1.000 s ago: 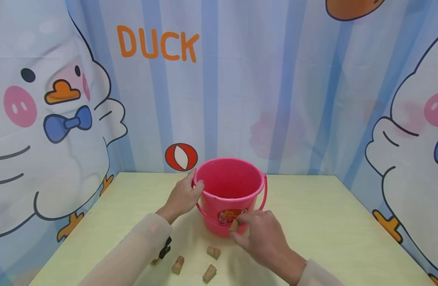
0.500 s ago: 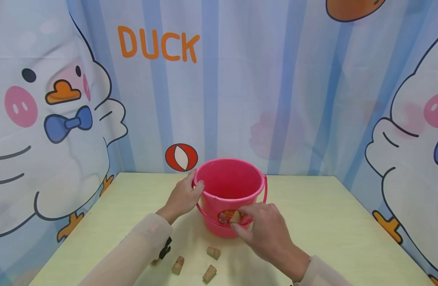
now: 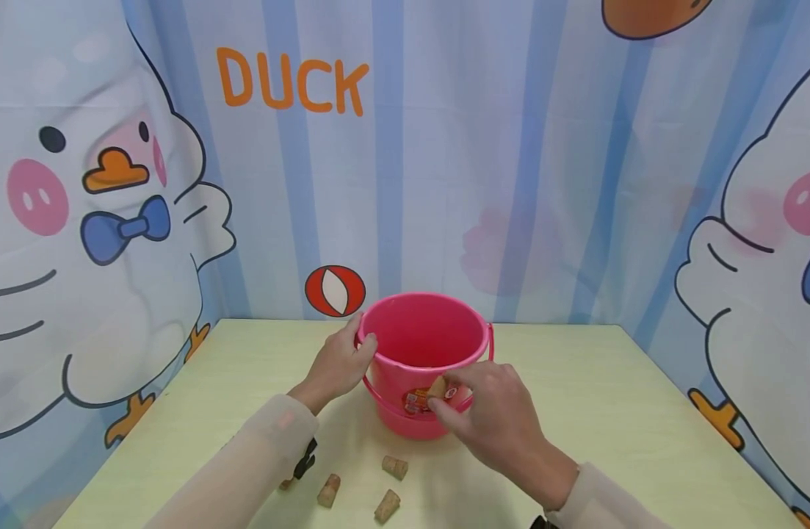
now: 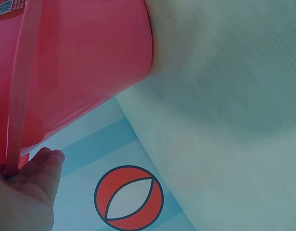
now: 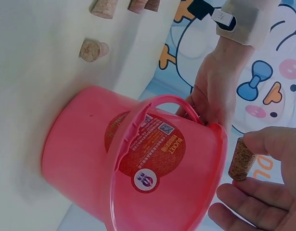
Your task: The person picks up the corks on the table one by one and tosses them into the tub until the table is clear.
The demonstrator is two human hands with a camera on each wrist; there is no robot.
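A pink bucket (image 3: pixel 391 382) stands upright on the table, its handle hanging down across the front over a red label. My left hand (image 3: pixel 338 362) grips the rim at the bucket's left side, thumb on the near side of the rim. In the left wrist view, fingers (image 4: pixel 49 168) show against the outer wall by the handle's end. My right hand (image 3: pixel 497 411) pinches a cork (image 5: pixel 242 160) between thumb and fingers, in front of the bucket's wall and just below the rim. The bottom of the bucket is hidden behind its near wall.
Loose corks lie on the table (image 3: pixel 563 382) in front of the bucket: one (image 3: pixel 395 467) nearest to it, another (image 3: pixel 388 506) closer to me, a third (image 3: pixel 329 490) to the left. One more shows partly by the left sleeve (image 3: pixel 246 463). A printed curtain (image 3: pixel 444 147) hangs behind.
My right hand has risen with the pinched cork, from low beside the bucket's base toward its rim. The left hand and the bucket have stayed in place.
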